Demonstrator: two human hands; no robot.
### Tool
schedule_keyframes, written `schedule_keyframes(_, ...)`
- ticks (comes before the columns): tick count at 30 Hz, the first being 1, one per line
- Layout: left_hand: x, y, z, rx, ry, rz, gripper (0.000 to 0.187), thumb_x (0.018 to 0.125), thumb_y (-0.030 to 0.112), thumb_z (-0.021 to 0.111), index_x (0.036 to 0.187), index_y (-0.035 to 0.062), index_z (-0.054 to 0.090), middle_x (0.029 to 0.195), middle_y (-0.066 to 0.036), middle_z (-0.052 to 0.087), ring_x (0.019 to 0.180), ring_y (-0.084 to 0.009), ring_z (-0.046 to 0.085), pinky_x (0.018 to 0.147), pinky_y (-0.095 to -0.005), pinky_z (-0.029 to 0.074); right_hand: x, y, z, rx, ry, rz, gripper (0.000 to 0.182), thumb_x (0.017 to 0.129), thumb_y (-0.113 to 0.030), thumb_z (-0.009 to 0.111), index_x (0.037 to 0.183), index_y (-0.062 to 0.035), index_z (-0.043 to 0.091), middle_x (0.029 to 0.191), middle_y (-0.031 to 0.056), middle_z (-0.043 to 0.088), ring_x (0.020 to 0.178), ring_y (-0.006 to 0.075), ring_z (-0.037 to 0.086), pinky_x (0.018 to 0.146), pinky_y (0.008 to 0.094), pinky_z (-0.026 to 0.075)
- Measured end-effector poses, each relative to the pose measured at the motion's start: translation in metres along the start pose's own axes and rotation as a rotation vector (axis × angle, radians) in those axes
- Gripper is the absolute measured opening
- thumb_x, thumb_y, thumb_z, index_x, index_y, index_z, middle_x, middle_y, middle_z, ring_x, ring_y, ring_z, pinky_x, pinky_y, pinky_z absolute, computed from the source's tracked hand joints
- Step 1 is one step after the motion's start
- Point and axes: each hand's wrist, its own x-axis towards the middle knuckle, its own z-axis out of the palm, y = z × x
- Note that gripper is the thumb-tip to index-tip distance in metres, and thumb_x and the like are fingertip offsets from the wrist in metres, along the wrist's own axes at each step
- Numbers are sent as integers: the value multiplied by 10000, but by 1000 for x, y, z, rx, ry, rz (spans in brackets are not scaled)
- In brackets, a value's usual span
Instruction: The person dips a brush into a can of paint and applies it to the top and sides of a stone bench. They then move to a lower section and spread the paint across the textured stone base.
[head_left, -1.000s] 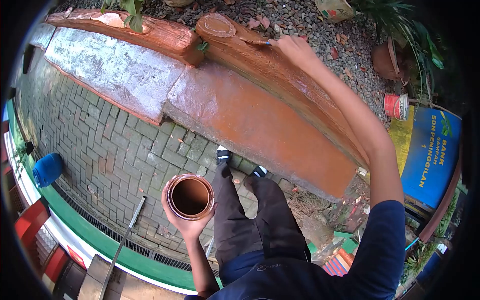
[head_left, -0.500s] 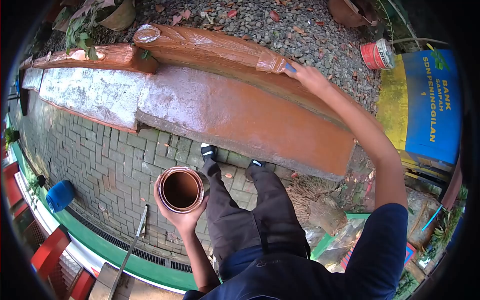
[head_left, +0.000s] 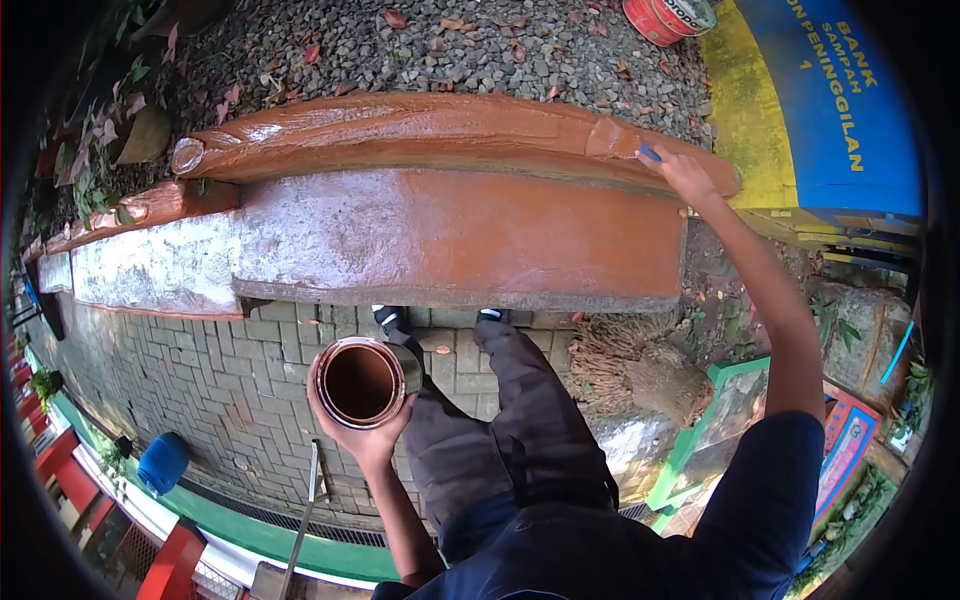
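Note:
My left hand (head_left: pixel 365 440) grips an open paint can (head_left: pixel 405 366) from below and the side, with reddish-brown paint (head_left: pixel 360 384) inside. Up at the right, my right hand (head_left: pixel 690 178) is closed around a paintbrush (head_left: pixel 650 153) with a blue handle. Its broad head seems coated in the same brown and blends with the rounded, log-like backrest (head_left: pixel 450 128) it rests against. Below the backrest lies the bench seat (head_left: pixel 560 235), orange-brown toward the right and pale, shiny and patchy toward the left.
A blue and yellow box (head_left: pixel 830 110) stands at the backrest's right end, beside a red and white bucket (head_left: pixel 665 20) on gravel (head_left: pixel 470 60). Roots of a stump (head_left: pixel 640 365) lie right of my legs. A blue barrel (head_left: pixel 163 463) and metal pole (head_left: pixel 305 520) are lower left.
My right hand and the brush have shifted right along the backrest, nearer the blue and yellow box. The camera view has turned as well. My left hand still holds the can.

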Motion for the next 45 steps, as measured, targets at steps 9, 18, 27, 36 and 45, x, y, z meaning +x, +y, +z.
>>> schedule_keyframes(9, 4, 9, 4, 2, -9, -3, 1138, 486, 341, 914, 1387, -25, 323, 1346, -165, 452, 1242, -282, 474, 1072, -427, 363, -85, 15, 68, 232, 35, 425, 748, 780, 67, 545, 1415, -305, 416, 1221, 149, 528, 935, 366, 628, 794, 465, 539)
schedule_keyframes(18, 19, -13, -5, 71, -22, 34, 1089, 537, 261, 899, 1414, -34, 325, 1356, -166, 459, 1243, -260, 467, 1089, -415, 343, -129, 27, 143, 387, 160, 778, 648, 879, -1, 470, 1403, -379, 413, 1163, 217, 562, 882, 401, 633, 762, 503, 522)
schedule_keyframes(27, 22, -21, 39, 9, -52, -29, 1065, 567, 224, 874, 1427, -31, 300, 1357, -168, 460, 1229, -273, 482, 1079, -432, 366, -115, 48, 163, 519, 179, 1352, 537, 868, -50, 528, 1360, -265, 501, 940, 227, 654, 917, 398, 637, 810, 486, 516)
schedule_keyframes(36, 23, -11, 40, -1, -7, 30, 1164, 559, 426, 890, 1429, -40, 273, 1384, -198, 423, 1255, -304, 464, 1080, -457, 369, -25, 6, 111, 798, 285, 1388, 379, 814, -139, 565, 1170, -23, 623, 1012, 275, 651, 987, 417, 631, 864, 476, 504)
schedule_keyframes(45, 66, -47, -39, -117, -77, 95, 1075, 537, 321, 898, 1388, -38, 347, 1346, -173, 471, 1247, -277, 474, 1087, -430, 359, 112, -152, -55, 1109, 385, 1219, 372, 776, -122, 599, 1085, 83, 605, 1017, 315, 636, 1000, 413, 627, 884, 447, 506)
